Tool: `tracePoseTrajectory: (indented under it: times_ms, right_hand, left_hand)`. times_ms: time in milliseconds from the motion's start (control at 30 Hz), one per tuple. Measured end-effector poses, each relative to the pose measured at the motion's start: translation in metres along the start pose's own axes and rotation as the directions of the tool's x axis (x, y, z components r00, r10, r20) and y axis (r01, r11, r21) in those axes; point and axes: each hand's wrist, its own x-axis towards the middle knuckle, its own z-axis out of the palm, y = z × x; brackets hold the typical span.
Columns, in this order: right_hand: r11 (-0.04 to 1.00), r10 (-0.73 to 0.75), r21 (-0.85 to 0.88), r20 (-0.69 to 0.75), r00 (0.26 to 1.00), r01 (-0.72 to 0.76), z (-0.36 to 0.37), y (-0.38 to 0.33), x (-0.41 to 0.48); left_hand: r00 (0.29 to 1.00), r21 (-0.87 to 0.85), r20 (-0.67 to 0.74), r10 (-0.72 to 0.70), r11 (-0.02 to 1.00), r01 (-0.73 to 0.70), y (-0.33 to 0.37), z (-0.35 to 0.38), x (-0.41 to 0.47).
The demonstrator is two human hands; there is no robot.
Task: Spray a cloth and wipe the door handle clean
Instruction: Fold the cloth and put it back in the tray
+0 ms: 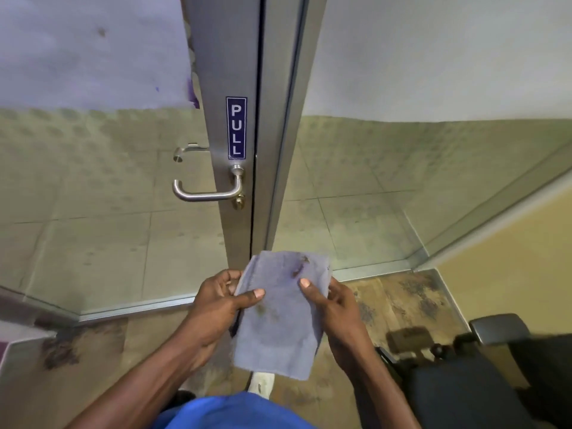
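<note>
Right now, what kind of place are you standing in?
Probably an office or commercial building: a metal-framed glass door with a PULL sign and lever handle, glass partitions, and a black office chair to the right.

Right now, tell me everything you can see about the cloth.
The cloth is a greyish-blue rectangle, folded flat, with a soft, towel-like nap. It has dark stains near its top edge and fainter smudges lower down. It is held upright in front of the person, below the door handle and clear of it. The left hand grips its left edge and the right hand its right edge, thumbs on the front. Its lower part hangs free.
</note>
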Motion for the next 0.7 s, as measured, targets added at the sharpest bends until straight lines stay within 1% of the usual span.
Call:
tracePoseTrajectory:
  times_ms: [67,133,200,267,333,400,467,567,633,700]
  right_hand:
    - [0.998,0.028,0.059,-0.064,0.998,-0.024,0.003,0.01,-0.017]
    - [0.989,0.04,0.149,-0.139,0.989,-0.019,0.01,0.018,-0.037]
    - [0.988,-0.007,0.154,-0.163,0.987,0.032,0.017,0.024,-0.061]
    - [0.99,-0.118,0.06,-0.112,0.987,0.125,0.022,0.031,-0.086]
    - [0.974,-0.217,-0.07,-0.042,0.975,0.213,0.028,0.039,-0.11]
    - [0.939,-0.266,-0.223,0.013,0.964,0.262,0.033,0.054,-0.132]
    - [0.906,-0.259,-0.338,0.035,0.965,0.255,0.037,0.069,-0.157]
    - [0.826,-0.253,-0.522,-0.004,0.967,0.214,0.045,0.087,-0.196]
    - [0.792,-0.251,-0.584,-0.045,0.967,0.178,0.048,0.099,-0.224]
    - [0.788,-0.245,-0.598,-0.085,0.966,0.147,0.048,0.111,-0.251]
  left_hand:
    - [1.0,0.004,0.0,0.017,1.0,-0.017,-0.001,-0.004,-0.01]
    - [0.997,0.012,0.041,0.06,0.998,-0.061,-0.005,-0.013,-0.022]
    - [0.984,0.041,0.114,0.133,0.99,-0.138,-0.009,-0.027,-0.036]
    - [0.962,0.068,0.191,0.196,0.975,-0.212,-0.011,-0.043,-0.052]
    - [0.931,0.111,0.29,0.222,0.958,-0.263,-0.018,-0.059,-0.065]
    - [0.895,0.209,0.371,0.249,0.916,-0.342,-0.03,-0.078,-0.077]
    - [0.86,0.317,0.427,0.278,0.845,-0.431,-0.043,-0.097,-0.088]
    - [0.826,0.436,0.484,0.288,0.739,-0.513,-0.059,-0.118,-0.11]
    - [0.807,0.491,0.504,0.307,0.667,-0.561,-0.068,-0.124,-0.126]
    - [0.774,0.531,0.528,0.35,0.575,-0.622,-0.08,-0.125,-0.146]
